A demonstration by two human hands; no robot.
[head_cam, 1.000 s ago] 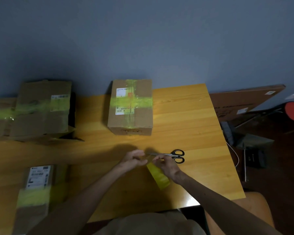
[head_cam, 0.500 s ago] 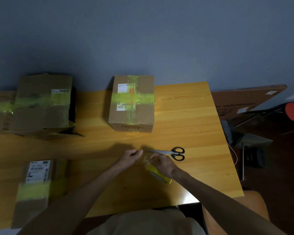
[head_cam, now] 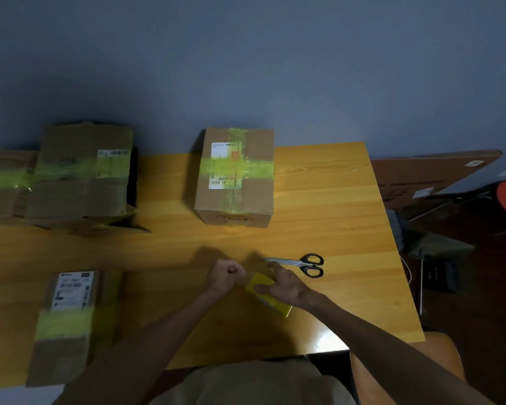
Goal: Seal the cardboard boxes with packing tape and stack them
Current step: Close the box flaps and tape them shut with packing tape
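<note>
Two hands met by the surface's near edge. I saw the right hand clamp its fingers round the yellow packing tape roll, steadying it. The left hand's curled fingers pinched its rim, likely freeing the end. Scissors lay just beyond.

Left hand: centre of frame, fingers curled, against the left edge of the tape roll; a pinch cannot be told.
Right hand: grips the yellow tape roll, thumb on it.
Scissors: flat on the table, just right of the hands, blades pointing left.
Centre box: upper middle, crossed with yellow-green tape.
Left boxes: upper left box and lower left box, each banded with tape.
</note>
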